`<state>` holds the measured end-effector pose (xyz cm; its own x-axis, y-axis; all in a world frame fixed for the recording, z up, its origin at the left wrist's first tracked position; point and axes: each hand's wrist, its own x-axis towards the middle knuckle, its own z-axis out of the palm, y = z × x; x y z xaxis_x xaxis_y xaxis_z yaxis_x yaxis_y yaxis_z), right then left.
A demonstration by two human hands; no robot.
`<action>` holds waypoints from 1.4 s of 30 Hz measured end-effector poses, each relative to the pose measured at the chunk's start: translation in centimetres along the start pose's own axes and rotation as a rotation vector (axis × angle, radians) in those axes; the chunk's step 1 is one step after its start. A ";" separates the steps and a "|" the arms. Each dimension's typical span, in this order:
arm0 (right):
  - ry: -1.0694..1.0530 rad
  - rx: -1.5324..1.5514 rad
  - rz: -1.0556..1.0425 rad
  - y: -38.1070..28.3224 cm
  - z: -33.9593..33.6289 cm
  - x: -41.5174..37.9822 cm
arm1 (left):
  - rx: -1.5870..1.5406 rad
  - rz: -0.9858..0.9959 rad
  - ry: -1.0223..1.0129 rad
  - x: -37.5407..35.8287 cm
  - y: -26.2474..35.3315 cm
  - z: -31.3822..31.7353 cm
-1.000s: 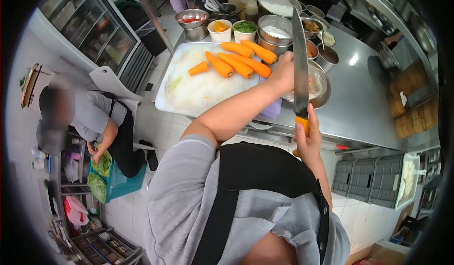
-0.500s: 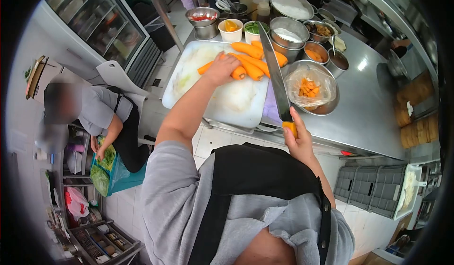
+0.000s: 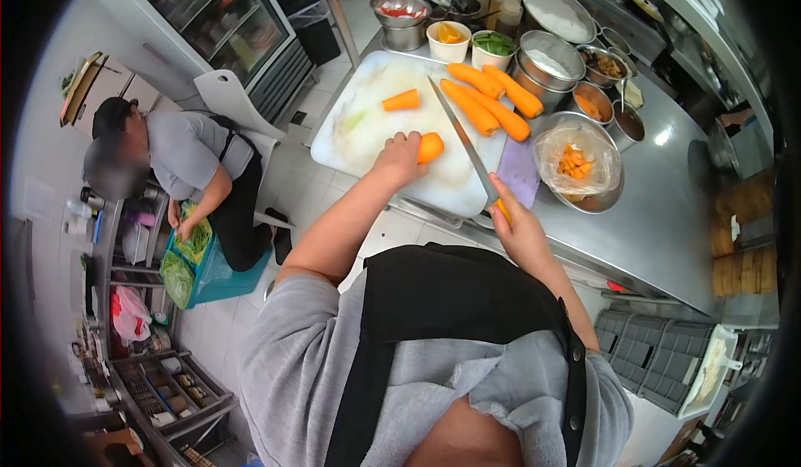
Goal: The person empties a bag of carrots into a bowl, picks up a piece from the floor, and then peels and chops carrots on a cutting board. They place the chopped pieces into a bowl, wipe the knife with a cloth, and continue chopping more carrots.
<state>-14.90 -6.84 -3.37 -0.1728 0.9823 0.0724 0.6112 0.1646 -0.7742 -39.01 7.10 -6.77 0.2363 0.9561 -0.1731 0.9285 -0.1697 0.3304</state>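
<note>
"What's laid out before you, biggest first?"

"A stainless-steel counter (image 3: 651, 175), then the white cutting board (image 3: 359, 92). My chef's knife (image 3: 463, 138) slants over the board, tip pointing away from me. Four peeled carrots (image 3: 469, 108) cluster at the board's far right; the held carrot (image 3: 431, 148) is nearer me, left of the blade, and a carrot chunk (image 3: 401, 100) lies beyond it."

"How would you handle this bit well?"

"I'd press the carrot firmly to the board so it can't roll, tuck my fingertips back, and leave the blade clear until that grip is settled."

"And your fingers?"

"On my left hand (image 3: 398, 160), they're curled over the carrot, one end poking out; the thumb is hidden. On my right hand (image 3: 515, 221), they're closed round the knife's yellow handle. Blade and carrot stand apart."
</note>
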 end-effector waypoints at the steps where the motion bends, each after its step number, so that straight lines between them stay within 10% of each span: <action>1: -0.008 -0.020 -0.027 0.3 0.2 0.0 | -0.014 0.010 0.023 -0.4 -0.1 0.1; 14: -0.071 -0.083 0.056 0.7 -0.6 -0.8 | -0.056 0.018 0.569 6.2 -3.9 -1.7; 23: 0.065 -0.009 0.015 1.6 -0.4 -2.2 | -0.147 -0.012 0.246 11.9 -1.5 -2.4; 36: 0.080 0.011 0.070 1.3 0.0 -2.4 | -0.310 0.208 0.604 20.8 -4.5 -2.2; 42: 0.055 0.050 0.059 0.8 -0.2 -1.5 | -0.310 0.027 0.204 12.7 -2.2 -5.2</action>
<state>-14.01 -8.21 -3.96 -0.0939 0.9938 0.0595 0.5794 0.1031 -0.8085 -39.55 20.88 -4.84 0.1691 0.9855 0.0175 0.7846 -0.1453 0.6027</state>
